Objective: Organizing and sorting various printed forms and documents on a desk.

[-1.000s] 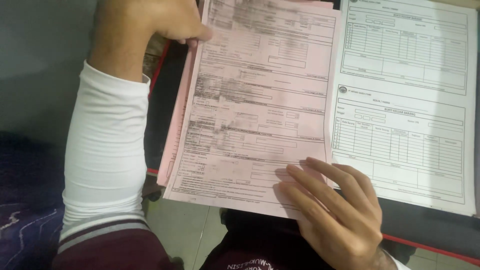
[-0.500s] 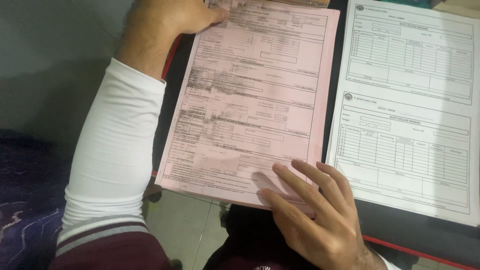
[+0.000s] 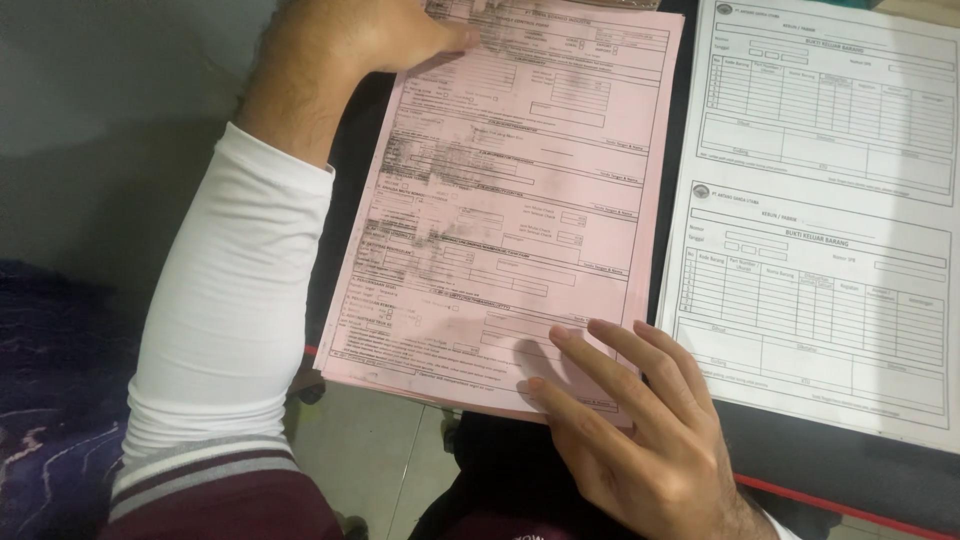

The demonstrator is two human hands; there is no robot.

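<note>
Closest in, the right hand [image 3: 640,440] lies flat and open, fingers spread on the bottom right corner of the pink form stack [image 3: 510,210], pressing rather than gripping. The stack sits on a dark surface [image 3: 345,180], its lower edge hanging past the edge over a tiled floor [image 3: 365,470]. Just beside it to the right lies a white printed form [image 3: 820,210]. Up top, the left hand [image 3: 375,40], white sleeve [image 3: 225,320] on the forearm, thumb on the stack's top left corner; whether it pinches, I cannot tell.
</note>
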